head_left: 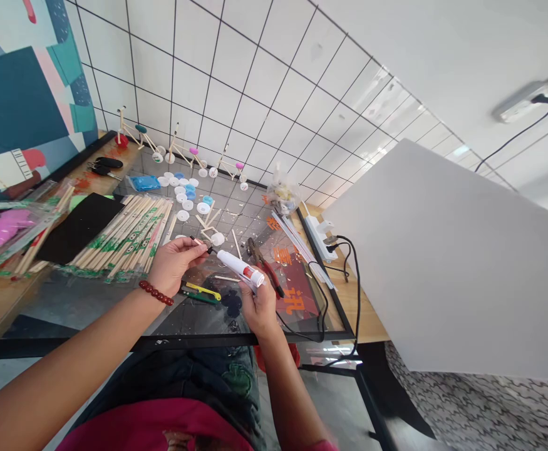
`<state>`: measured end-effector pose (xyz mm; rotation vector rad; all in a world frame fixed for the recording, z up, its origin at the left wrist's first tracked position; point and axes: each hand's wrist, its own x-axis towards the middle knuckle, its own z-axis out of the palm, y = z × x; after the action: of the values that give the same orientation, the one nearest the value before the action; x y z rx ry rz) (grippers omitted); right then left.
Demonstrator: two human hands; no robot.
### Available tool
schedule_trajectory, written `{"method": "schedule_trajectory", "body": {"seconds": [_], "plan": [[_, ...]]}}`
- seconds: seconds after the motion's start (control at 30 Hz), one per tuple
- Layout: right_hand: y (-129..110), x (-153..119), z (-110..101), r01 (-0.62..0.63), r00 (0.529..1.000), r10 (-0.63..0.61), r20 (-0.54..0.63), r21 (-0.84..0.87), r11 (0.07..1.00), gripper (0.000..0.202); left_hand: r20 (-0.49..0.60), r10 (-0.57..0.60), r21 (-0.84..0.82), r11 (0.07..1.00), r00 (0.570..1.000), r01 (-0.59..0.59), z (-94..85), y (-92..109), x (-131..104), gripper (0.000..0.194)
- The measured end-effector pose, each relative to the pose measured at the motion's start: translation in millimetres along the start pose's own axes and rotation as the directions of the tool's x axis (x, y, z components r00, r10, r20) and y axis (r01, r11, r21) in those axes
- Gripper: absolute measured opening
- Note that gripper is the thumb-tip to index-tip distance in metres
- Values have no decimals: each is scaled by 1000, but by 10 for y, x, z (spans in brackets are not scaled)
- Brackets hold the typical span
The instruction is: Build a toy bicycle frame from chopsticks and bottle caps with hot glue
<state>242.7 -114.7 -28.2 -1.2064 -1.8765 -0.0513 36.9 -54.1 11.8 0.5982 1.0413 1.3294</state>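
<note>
Head view: the left hand [177,260] has thumb and forefinger pinched together on a small pale stick piece with a dark end [198,242], mostly hidden by the fingertips. The right hand [260,310] is curled around the rear of a white, pen-shaped plastic glue gun with an orange-red part [238,266], its black nozzle [212,250] pointing at the left fingertips and just beside them; whether it touches the piece, I cannot tell.

Judging by this pose, glue is being applied, or is about to be. The next move seems to call for a steady pinch, fine alignment of nozzle and piece, and skin kept clear of a probably hot tip.

Just beyond the left fingertips lie a white round disc [218,238] and joined pale wooden sticks [208,227]; red-handled metal pliers [267,266] lie beyond the right fingers.
</note>
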Motion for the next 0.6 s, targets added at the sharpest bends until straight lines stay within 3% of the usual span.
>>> {"method": "schedule_trajectory", "body": {"seconds": [0.6], "plan": [[7, -9, 9, -18, 1000, 18, 7, -19, 1000, 29, -2, -5, 31, 1000, 1000, 5, 15, 17, -20, 40]]}}
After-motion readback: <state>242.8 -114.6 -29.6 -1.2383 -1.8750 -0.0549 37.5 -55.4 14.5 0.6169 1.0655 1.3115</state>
